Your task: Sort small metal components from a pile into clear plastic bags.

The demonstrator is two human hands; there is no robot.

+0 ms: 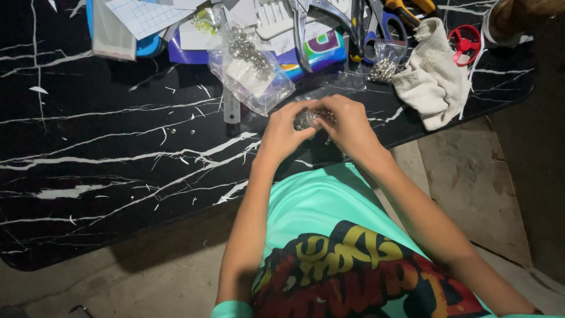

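Table [106, 147] of black marble pattern carries clutter along its far edge: a cream cloth [432, 73] and a clear bag of metal beads [250, 68]. Near the front edge, left hand [281, 132] and right hand [350, 126] meet, fingers [321, 115] pinched around a small clear packet [307, 119] held between them.

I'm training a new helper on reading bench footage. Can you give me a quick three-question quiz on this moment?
1. True or false: both hands meet on one small clear bag.
2. Which lies right of the hands: A) cream cloth B) plastic ruler C) blue tape roll?
3. What pattern has the tabletop?

Key:
1. True: left hand and right hand pinch the small clear bag.
2. A, the cream cloth.
3. Black tabletop with white veins.
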